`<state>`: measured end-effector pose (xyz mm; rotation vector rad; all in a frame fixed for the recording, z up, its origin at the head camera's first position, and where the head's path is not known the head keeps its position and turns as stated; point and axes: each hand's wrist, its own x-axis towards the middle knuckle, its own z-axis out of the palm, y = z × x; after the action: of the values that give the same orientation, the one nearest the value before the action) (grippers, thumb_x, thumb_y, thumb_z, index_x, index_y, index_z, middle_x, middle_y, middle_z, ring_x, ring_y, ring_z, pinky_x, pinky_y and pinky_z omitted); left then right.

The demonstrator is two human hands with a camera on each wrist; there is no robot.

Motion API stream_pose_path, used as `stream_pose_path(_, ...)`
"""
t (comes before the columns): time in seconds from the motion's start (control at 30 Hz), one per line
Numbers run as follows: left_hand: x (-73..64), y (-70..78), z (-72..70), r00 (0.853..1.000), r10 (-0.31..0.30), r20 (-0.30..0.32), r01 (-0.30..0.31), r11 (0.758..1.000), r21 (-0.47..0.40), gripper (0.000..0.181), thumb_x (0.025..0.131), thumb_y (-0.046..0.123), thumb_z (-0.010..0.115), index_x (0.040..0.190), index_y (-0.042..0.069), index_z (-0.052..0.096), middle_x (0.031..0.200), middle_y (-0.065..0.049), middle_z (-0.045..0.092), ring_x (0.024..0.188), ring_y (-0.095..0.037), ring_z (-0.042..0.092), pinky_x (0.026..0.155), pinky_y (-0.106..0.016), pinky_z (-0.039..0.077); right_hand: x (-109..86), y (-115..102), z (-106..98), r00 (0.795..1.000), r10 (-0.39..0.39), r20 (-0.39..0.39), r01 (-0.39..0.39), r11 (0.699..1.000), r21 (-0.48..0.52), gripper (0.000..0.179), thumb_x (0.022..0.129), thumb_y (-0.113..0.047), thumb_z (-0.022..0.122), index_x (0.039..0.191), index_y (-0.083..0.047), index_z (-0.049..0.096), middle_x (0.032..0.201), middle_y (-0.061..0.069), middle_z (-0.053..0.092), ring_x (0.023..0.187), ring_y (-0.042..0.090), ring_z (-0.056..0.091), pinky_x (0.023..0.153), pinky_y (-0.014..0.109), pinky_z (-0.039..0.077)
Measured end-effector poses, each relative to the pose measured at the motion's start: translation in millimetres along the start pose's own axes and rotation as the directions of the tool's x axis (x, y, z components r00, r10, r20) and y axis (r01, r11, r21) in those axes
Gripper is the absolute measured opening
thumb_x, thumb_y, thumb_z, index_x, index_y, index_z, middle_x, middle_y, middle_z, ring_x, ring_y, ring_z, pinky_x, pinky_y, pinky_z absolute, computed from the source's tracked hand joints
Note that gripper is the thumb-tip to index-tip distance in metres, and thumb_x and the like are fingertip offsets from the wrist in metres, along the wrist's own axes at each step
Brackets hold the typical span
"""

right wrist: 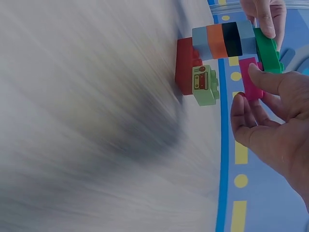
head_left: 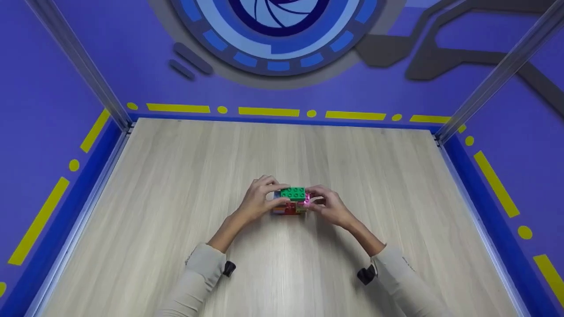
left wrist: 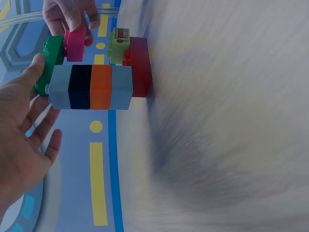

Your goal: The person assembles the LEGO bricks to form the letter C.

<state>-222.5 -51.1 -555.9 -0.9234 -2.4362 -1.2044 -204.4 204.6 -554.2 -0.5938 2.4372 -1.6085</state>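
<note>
A small toy-brick build stands on the wooden table. Its base is a red brick (left wrist: 141,67), carrying a column of light blue, orange (left wrist: 101,87), black (left wrist: 80,87) and light blue bricks on the left. On the right of the base sits a light green brick (right wrist: 203,84) with a printed picture. Across the column's top lies a green eight-stud brick (head_left: 293,193), overhanging rightward. My left hand (head_left: 257,197) pinches it between thumb and index finger. My right hand (head_left: 332,209) pinches a pink brick (right wrist: 250,79) against the overhang's underside, above the light green brick with a gap between.
The light wooden table (head_left: 176,176) spreads around the build. Blue patterned panels (head_left: 132,57) with metal corner posts enclose the back and sides. Each sleeve cuff has a small black device (head_left: 366,275) by it.
</note>
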Motion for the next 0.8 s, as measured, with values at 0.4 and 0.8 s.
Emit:
stream_pose_path(0.4,0.9,2.6,-4.1,0.999,-0.003,0.044,0.002,1.000,0.018,0.038,0.084,0.032,0.082,0.116,0.012,0.078,0.093,-0.006,0.067,0.093,-0.023,0.061,0.085,-0.046,0.046,-1.2,9,4,0.995,0.089,-0.039,-0.080,0.981,0.176,0.041,0.093,-0.002,0.072,0.131,0.009,0.061,0.130,0.026,0.063,0.119,0.027,0.063,0.096,0.024,0.054)
stream_pose_path(0.8,7.2,8.5,-11.6,0.988,-0.079,0.135,0.067,0.994,0.089,0.039,0.087,0.037,0.080,0.119,0.015,0.078,0.094,-0.005,0.067,0.093,-0.023,0.060,0.087,-0.045,0.047,-2.3,9,7,0.983,0.178,-0.052,-0.150,0.930,0.335,0.045,0.092,0.000,0.073,0.133,0.011,0.060,0.129,0.025,0.065,0.111,0.015,0.066,0.089,0.020,0.055)
